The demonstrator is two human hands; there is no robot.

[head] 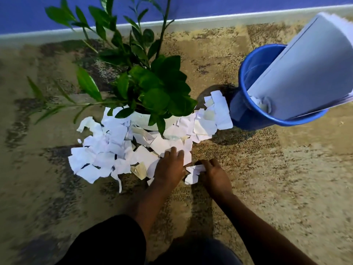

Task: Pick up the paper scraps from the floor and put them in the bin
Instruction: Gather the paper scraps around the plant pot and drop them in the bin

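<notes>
Mostly white, ragged-edged paper scraps (pixel 107 150), overlapping.

The light is dim and soft, and where it comes from cannot be told. The white paper scraps (pixel 107 150) are the brightest part, almost without detail. Soft dark shadows lie on the carpet (pixel 286 169) beside the bin (pixel 246 115). The lower corners are blurred, and the skirting board (pixel 210 20) bends from wide-angle distortion.
</notes>
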